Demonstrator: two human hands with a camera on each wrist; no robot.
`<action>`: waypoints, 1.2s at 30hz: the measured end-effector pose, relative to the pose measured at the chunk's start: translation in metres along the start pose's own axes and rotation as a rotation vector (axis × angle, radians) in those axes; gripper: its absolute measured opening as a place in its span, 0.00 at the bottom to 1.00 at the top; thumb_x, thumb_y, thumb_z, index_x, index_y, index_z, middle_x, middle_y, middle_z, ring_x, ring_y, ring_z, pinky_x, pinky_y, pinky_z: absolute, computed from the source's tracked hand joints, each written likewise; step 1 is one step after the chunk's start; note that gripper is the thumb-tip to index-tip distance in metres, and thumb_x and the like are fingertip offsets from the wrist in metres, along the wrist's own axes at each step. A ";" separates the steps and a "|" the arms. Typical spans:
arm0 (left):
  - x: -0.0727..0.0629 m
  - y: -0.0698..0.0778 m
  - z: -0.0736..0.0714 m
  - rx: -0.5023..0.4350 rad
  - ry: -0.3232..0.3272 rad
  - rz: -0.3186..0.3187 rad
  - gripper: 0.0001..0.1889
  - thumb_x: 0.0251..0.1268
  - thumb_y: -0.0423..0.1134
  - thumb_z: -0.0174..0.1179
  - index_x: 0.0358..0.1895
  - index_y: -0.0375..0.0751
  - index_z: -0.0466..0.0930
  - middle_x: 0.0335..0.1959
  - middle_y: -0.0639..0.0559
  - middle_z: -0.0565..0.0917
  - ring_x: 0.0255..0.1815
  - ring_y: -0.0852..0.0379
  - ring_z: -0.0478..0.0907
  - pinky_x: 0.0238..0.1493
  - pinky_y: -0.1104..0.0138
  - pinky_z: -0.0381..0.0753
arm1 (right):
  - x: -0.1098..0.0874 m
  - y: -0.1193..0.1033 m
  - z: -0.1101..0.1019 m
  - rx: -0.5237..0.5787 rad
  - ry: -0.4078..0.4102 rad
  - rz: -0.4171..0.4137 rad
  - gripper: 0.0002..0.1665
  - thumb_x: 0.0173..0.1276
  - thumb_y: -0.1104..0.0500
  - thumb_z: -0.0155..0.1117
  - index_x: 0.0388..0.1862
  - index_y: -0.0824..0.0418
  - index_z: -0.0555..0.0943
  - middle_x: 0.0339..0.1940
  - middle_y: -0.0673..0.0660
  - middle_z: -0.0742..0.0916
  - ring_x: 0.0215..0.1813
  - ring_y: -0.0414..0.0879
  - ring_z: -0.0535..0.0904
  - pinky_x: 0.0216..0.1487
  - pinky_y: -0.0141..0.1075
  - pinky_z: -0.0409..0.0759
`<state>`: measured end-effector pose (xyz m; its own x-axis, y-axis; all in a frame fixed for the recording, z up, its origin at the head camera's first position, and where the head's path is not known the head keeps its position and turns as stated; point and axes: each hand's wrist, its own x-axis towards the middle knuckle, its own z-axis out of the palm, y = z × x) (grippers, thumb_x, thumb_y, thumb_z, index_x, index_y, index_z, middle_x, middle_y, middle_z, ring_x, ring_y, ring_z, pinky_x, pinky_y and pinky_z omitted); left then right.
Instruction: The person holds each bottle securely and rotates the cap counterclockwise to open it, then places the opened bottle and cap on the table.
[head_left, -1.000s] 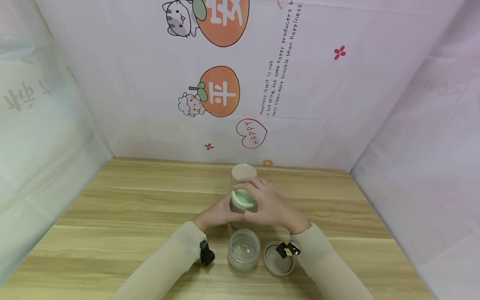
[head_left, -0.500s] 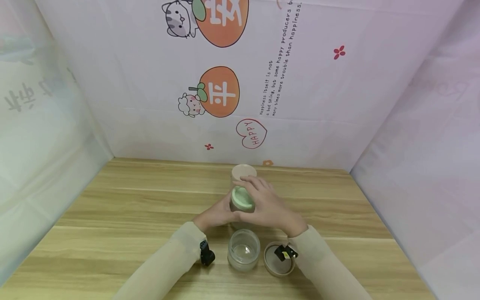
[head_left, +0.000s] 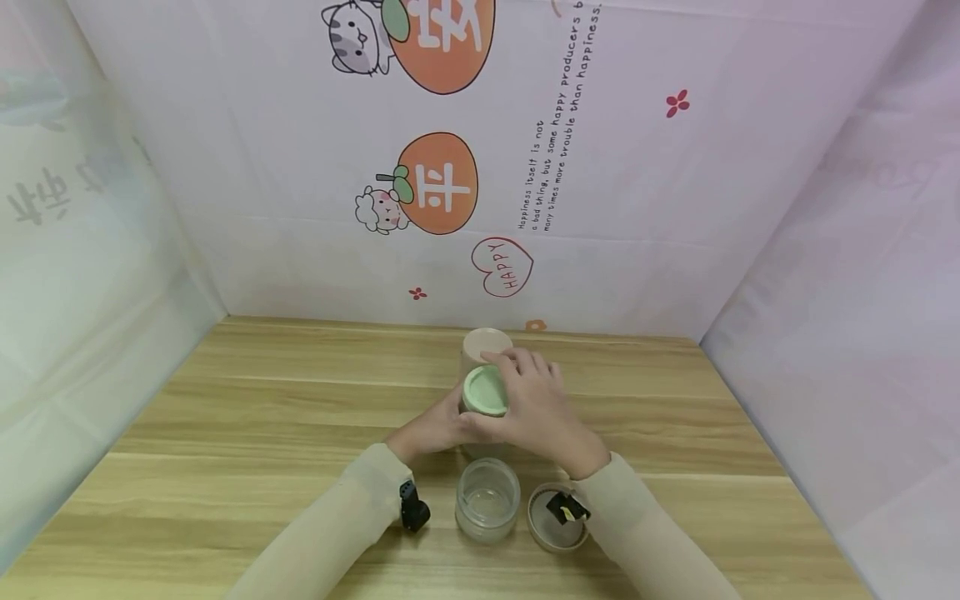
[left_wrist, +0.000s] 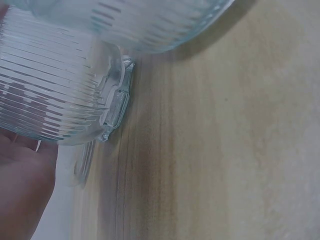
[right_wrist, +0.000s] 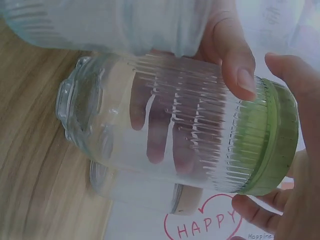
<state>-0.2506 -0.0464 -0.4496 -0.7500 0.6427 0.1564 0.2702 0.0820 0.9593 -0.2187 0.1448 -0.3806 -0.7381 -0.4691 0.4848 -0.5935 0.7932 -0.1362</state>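
A ribbed clear glass jar (right_wrist: 175, 125) with a green screw lid (head_left: 486, 390) stands in the middle of the table. My left hand (head_left: 435, 427) grips the jar's side; its thumb lies just below the lid, and its fingers show through the glass in the right wrist view. My right hand (head_left: 542, 408) is around the green lid, thumb on the near side and fingertips at the far edge. Nearer to me is an uncovered glass jar (head_left: 487, 502). To its right lies a beige-rimmed lid (head_left: 557, 518), inner side up, partly under the right wrist camera.
Close behind the held jar stands another jar (head_left: 487, 343) with a pinkish-beige lid. Printed white cloth (head_left: 615, 208) walls the wooden table (head_left: 300, 392) at the back and both sides. The uncovered jar sits between my forearms.
My right hand has turned around the green lid, its fingers shifting right so more of the lid's top shows. The left hand keeps its hold; the other jars and loose lid stay put.
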 end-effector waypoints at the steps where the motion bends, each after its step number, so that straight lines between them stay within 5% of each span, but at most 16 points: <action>1: 0.000 0.000 0.000 0.001 0.004 -0.004 0.52 0.65 0.40 0.69 0.81 0.55 0.38 0.76 0.47 0.60 0.73 0.51 0.62 0.71 0.56 0.64 | 0.000 0.000 0.000 -0.010 0.001 0.004 0.55 0.53 0.21 0.64 0.68 0.56 0.74 0.57 0.59 0.78 0.57 0.54 0.74 0.50 0.49 0.70; 15: 0.002 -0.004 -0.001 -0.012 0.002 0.027 0.51 0.63 0.34 0.69 0.81 0.58 0.42 0.75 0.50 0.61 0.73 0.52 0.61 0.72 0.54 0.61 | -0.002 -0.002 0.001 -0.059 -0.034 0.037 0.53 0.56 0.22 0.64 0.67 0.59 0.75 0.53 0.61 0.80 0.53 0.54 0.76 0.47 0.47 0.70; 25: 0.002 -0.002 0.000 -0.063 -0.025 0.069 0.50 0.63 0.35 0.69 0.80 0.55 0.43 0.75 0.49 0.61 0.72 0.52 0.62 0.72 0.54 0.61 | -0.003 0.000 0.000 0.008 -0.034 0.000 0.47 0.59 0.29 0.67 0.67 0.58 0.75 0.54 0.58 0.79 0.52 0.52 0.75 0.46 0.46 0.70; 36: 0.000 -0.002 0.000 -0.048 -0.006 0.019 0.51 0.64 0.36 0.68 0.81 0.59 0.42 0.76 0.51 0.59 0.74 0.52 0.59 0.74 0.52 0.56 | -0.004 0.008 0.002 0.120 -0.071 -0.029 0.45 0.58 0.34 0.67 0.71 0.53 0.74 0.62 0.55 0.77 0.60 0.50 0.72 0.52 0.47 0.71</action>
<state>-0.2510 -0.0471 -0.4512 -0.7410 0.6487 0.1734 0.2549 0.0328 0.9664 -0.2215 0.1525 -0.3854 -0.7385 -0.5205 0.4287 -0.6457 0.7290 -0.2272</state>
